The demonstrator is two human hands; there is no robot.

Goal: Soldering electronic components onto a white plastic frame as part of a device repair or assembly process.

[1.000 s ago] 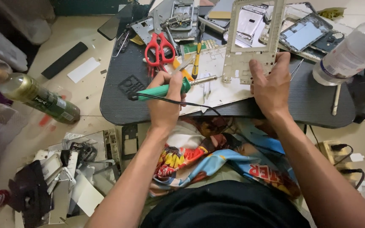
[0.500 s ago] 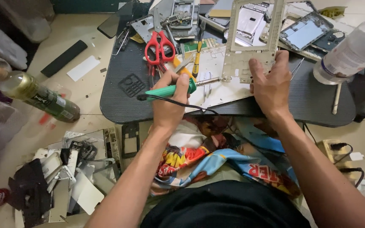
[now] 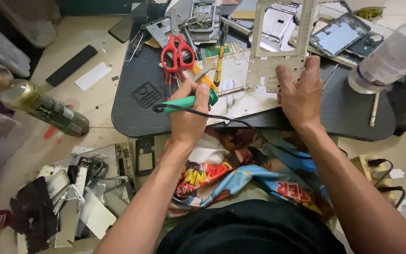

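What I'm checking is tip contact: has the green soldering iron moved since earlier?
Yes. The green soldering iron has shifted slightly right, away from the red scissors, toward the metal frame.

A low dark table [image 3: 132,117] sits on a pale tiled floor [image 3: 71,51]. Scrap parts [image 3: 71,188] litter the floor at the left. A power strip [image 3: 377,171] lies at the right.

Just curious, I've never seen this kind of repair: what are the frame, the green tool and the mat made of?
The frame looks like thin metal: dull silver, stamped with cut-outs. The green tool seems to have a plastic or rubber grip, matte green, with a shiny metal tip. The mat looks like dark ribbed rubber or plastic; I can't tell which.
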